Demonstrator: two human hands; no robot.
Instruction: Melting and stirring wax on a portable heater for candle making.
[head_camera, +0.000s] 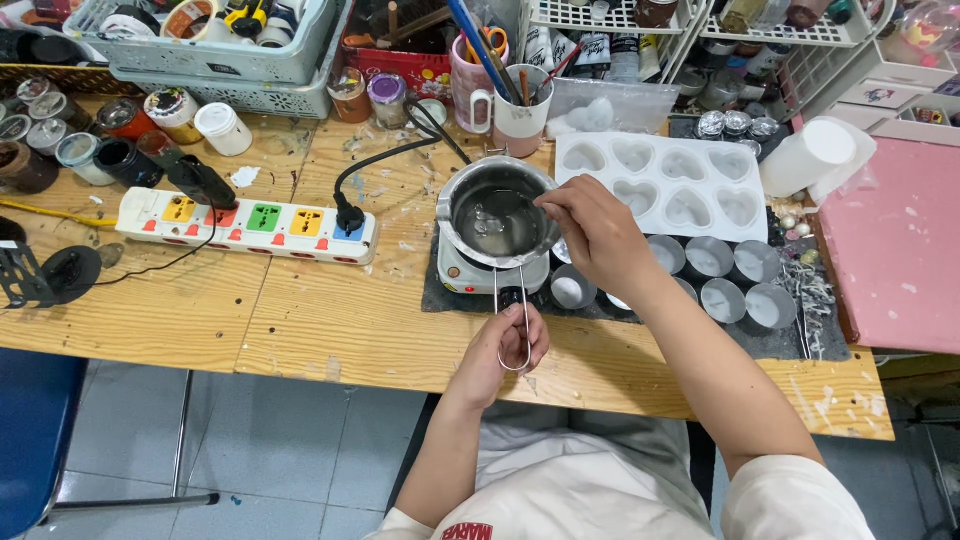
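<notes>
A person seated at a cluttered wooden workbench (330, 330) steadies a small metal melting pot (497, 213) on a compact white electric hot plate (480, 276), the left hand (503, 350) closed around the end of the pot's long wire loop handle (511, 320). The right hand (598, 235) hovers at the pot's right rim, fingers pinched together over the clear liquid inside; whether they hold anything cannot be told. Just beside the pot lie a white heart-shaped silicone mould (668, 180) and a cluster of small round metal tins (725, 275), with a multicoloured power strip (245, 225) to the left.
</notes>
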